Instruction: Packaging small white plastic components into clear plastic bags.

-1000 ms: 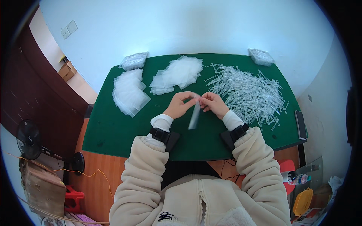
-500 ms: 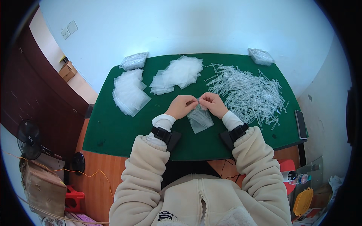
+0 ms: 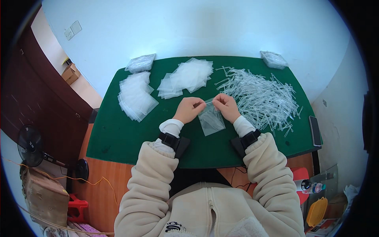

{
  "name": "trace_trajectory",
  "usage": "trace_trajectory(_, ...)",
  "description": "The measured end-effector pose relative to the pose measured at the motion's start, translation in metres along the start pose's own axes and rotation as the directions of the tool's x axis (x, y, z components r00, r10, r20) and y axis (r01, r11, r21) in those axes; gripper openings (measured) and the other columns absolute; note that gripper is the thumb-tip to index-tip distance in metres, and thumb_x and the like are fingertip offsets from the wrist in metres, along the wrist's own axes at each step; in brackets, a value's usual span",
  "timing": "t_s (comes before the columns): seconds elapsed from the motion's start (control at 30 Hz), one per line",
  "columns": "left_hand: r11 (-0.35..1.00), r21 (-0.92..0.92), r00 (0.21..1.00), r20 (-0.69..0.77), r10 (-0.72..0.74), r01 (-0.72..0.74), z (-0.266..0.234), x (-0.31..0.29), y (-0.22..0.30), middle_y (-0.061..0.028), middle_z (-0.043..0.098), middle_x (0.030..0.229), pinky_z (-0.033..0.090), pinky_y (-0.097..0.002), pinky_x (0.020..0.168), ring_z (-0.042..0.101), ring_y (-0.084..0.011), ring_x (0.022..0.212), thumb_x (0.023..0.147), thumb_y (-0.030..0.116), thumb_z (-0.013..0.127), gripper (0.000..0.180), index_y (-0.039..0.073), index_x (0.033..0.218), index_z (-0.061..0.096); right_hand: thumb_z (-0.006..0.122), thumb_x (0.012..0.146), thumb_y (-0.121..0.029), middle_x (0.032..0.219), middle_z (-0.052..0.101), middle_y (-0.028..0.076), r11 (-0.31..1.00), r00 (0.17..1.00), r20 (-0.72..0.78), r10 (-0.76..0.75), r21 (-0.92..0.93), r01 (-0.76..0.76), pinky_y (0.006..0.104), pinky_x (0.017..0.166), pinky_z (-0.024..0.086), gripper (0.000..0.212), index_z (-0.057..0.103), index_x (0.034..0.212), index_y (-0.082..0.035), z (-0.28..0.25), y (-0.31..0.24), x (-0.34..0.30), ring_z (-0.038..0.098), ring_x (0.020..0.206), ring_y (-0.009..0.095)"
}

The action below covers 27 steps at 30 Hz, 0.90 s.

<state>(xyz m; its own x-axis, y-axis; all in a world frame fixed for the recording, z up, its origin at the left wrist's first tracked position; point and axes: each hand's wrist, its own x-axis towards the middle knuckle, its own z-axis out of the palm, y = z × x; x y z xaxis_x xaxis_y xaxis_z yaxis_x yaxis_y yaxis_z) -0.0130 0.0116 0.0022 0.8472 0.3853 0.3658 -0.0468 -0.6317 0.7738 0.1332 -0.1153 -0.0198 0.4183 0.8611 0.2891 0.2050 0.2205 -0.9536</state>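
A clear plastic bag (image 3: 212,120) hangs tilted between my hands over the green table (image 3: 130,144), its upper edge pinched at both corners. Thin clear pieces seem to lie inside it, too blurred to make out well. My left hand (image 3: 189,109) grips the bag's top left corner between thumb and fingers. At the top right corner my right hand (image 3: 227,108) pinches the same edge. Just beyond the right hand spreads a big heap of thin clear plastic sticks with looped ends (image 3: 262,96). Two fanned piles of flat clear bags, one on the left (image 3: 136,96), another at the back middle (image 3: 187,77), lie beyond my left hand.
Packed clear bundles stand at the back left corner (image 3: 141,63) and back right corner (image 3: 274,59). A phone (image 3: 315,130) lies at the table's right edge. On the floor are a black fan (image 3: 30,146), a cardboard box (image 3: 45,197) and a red stool (image 3: 77,209).
My hands have drawn apart along the bag's top edge, the right one moving slightly up and right. The bag now hangs wider and a little higher.
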Motion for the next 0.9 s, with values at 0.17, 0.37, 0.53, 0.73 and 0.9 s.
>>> trace_trajectory(0.17, 0.998, -0.022, 0.998, 0.031, -0.062, 0.063, -0.004, 0.001, -0.002, -0.0057, 0.060, 0.068, 0.043, -0.0238, 0.057, 0.053, -0.0098, 0.060, 0.078, 0.016, 0.060, 0.016, 0.000, 0.082, 0.063, 0.057, 0.080, -0.010, 0.065, 0.053, -0.001, 1.000, 0.997, -0.074, -0.013, -0.010, 0.012, 0.0193, 0.054, 0.040, 0.008, 0.055, 0.077, -0.002, -0.006, 0.001, 0.000, 0.049, 0.058, 0.005)
trace_trajectory(0.37, 0.996, 0.084, 0.998, 0.058, 0.036, -0.041, 0.003, -0.002, 0.001, -0.0086, 0.060, 0.067, 0.043, -0.0272, 0.055, 0.055, -0.0164, 0.058, 0.076, 0.018, 0.060, 0.018, 0.002, 0.080, 0.063, 0.057, 0.080, -0.008, 0.068, 0.055, 0.001, 0.921, 0.996, 0.014, -0.087, -0.379, 0.086, 0.0210, 0.055, 0.042, 0.007, 0.056, 0.078, -0.001, -0.001, -0.009, -0.006, 0.051, 0.060, 0.007)
trace_trajectory(0.53, 0.994, 0.072, 0.992, 0.100, 0.076, -0.083, 0.007, -0.002, 0.000, -0.0098, 0.060, 0.067, 0.044, -0.0284, 0.056, 0.055, -0.0190, 0.059, 0.076, 0.019, 0.062, 0.018, 0.002, 0.082, 0.063, 0.060, 0.078, -0.008, 0.069, 0.057, 0.005, 0.886, 0.981, 0.108, -0.163, -0.422, 0.193, 0.0232, 0.059, 0.045, 0.010, 0.058, 0.079, 0.001, 0.002, -0.007, -0.007, 0.054, 0.063, 0.010)
trace_trajectory(0.73, 0.996, 0.042, 0.992, 0.090, -0.084, 0.080, -0.003, 0.001, -0.005, -0.0114, 0.060, 0.070, 0.044, -0.0298, 0.056, 0.054, -0.0227, 0.059, 0.075, 0.019, 0.062, 0.017, 0.003, 0.081, 0.064, 0.061, 0.076, -0.012, 0.072, 0.059, 0.010, 0.906, 0.995, 0.024, -0.095, -0.411, 0.097, 0.0264, 0.061, 0.047, 0.011, 0.060, 0.079, -0.001, -0.002, -0.008, -0.004, 0.058, 0.063, 0.018)
trace_trajectory(0.9, 0.991, 0.124, 0.997, 0.050, -0.063, 0.057, -0.004, 0.000, -0.006, -0.0114, 0.060, 0.070, 0.044, -0.0313, 0.057, 0.055, -0.0242, 0.060, 0.076, 0.020, 0.062, 0.017, 0.004, 0.079, 0.064, 0.062, 0.074, -0.013, 0.073, 0.059, 0.009, 0.886, 1.000, -0.016, -0.011, -0.464, 0.002, 0.0288, 0.064, 0.046, 0.012, 0.061, 0.079, -0.002, -0.003, -0.013, -0.005, 0.058, 0.068, 0.020)
